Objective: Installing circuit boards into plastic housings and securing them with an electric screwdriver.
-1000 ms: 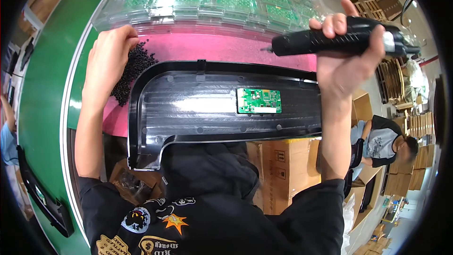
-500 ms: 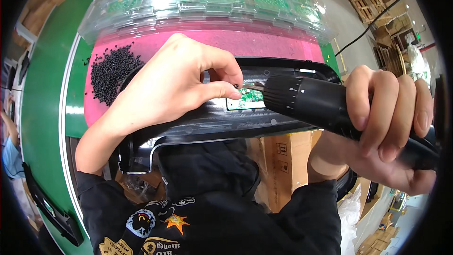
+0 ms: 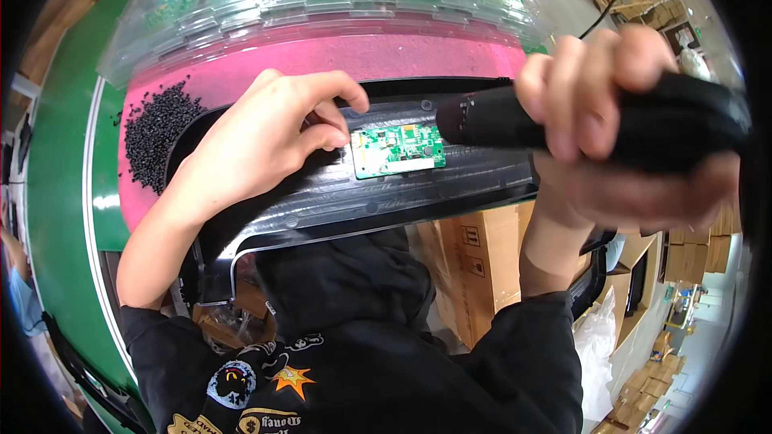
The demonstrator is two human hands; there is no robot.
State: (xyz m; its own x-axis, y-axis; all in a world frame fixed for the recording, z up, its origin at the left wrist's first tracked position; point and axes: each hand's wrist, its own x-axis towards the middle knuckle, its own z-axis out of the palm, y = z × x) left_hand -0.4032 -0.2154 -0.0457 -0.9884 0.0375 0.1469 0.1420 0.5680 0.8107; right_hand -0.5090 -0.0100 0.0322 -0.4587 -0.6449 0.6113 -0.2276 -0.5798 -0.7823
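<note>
Circuit board [image 3: 406, 150], lying in the black housing [image 3: 330, 193], is probably light, stiff and fragile, best gripped by its edges, the left hand [image 3: 261, 133] holding thumb and forefinger apart beside it, the right hand [image 3: 581, 104] clamped around the power screwdriver [image 3: 494, 119].

I see pink surface [image 3: 378, 52]: clear plastic trays [image 3: 322, 2] at 12 o'clock, heap of small black parts [image 3: 163, 137] around 9, black shell [image 3: 386, 195] toward 6.
</note>
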